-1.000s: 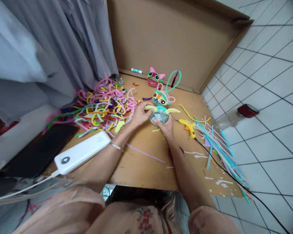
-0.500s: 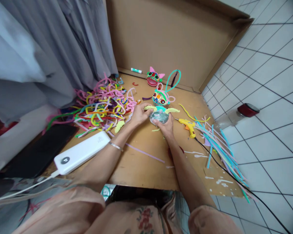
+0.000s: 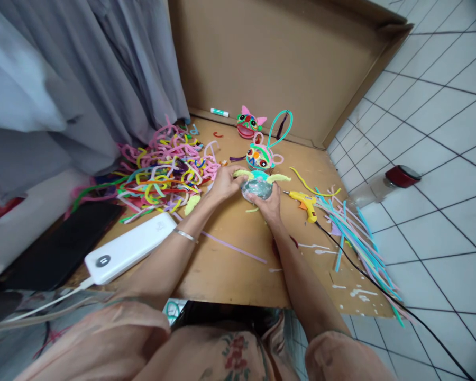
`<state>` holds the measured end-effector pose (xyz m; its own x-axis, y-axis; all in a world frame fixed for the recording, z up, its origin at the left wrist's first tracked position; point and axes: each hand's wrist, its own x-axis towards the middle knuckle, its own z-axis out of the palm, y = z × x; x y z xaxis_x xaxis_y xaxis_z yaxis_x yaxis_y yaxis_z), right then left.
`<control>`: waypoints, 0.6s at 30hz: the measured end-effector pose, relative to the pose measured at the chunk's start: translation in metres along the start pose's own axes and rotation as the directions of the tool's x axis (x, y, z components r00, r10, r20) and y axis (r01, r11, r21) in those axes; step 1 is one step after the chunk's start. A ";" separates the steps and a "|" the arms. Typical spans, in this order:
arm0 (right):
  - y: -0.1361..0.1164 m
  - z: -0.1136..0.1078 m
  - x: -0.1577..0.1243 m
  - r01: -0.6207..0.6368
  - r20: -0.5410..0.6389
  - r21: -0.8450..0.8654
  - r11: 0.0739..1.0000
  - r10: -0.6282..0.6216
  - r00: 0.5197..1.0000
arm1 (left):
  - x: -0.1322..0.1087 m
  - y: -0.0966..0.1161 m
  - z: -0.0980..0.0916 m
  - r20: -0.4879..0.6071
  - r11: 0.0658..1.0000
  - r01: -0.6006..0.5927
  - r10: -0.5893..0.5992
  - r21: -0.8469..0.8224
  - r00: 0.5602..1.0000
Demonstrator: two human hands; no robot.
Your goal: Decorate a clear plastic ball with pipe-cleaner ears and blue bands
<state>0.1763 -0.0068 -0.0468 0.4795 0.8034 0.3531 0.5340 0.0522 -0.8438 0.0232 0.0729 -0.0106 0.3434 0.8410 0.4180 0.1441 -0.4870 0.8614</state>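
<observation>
A clear round plastic ball with turquoise pipe cleaner on top is held between my two hands over the table. Pale yellow fuzzy strips stick out at its left and right sides like wings. My left hand pinches the left yellow strip near the ball. Around the ball's right and lower side, my right hand is closed with the thumb in front. Just behind stands a decorated animal-face ball with pink loop ears. The ball's far side is hidden.
Tangled pipe cleaners heap at the left, by a white power bank. A yellow glue gun with a black cord lies at right, near straight pipe cleaners. A pink-eared face ball and glue stick sit by the cardboard.
The whole view has shifted very slightly. Both hands keep the same grip on the ball, and nothing else has visibly moved.
</observation>
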 end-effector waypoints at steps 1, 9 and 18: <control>0.000 0.000 0.000 0.002 0.000 0.000 1.000 -0.002 1.000 | 0.000 0.000 0.000 0.001 1.000 -0.002 0.002 0.004 1.000; 0.003 0.002 0.001 0.003 -0.008 0.016 1.000 -0.003 1.000 | 0.000 0.002 -0.001 0.011 1.000 0.000 0.000 0.021 1.000; 0.002 0.002 0.002 -0.053 0.003 0.035 0.998 0.053 0.999 | 0.000 0.003 0.000 0.035 0.998 -0.004 0.007 -0.070 0.999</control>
<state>0.1772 -0.0040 -0.0480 0.5046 0.8071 0.3067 0.4829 0.0306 -0.8751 0.0236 0.0717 -0.0084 0.3762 0.8290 0.4137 0.0775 -0.4731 0.8776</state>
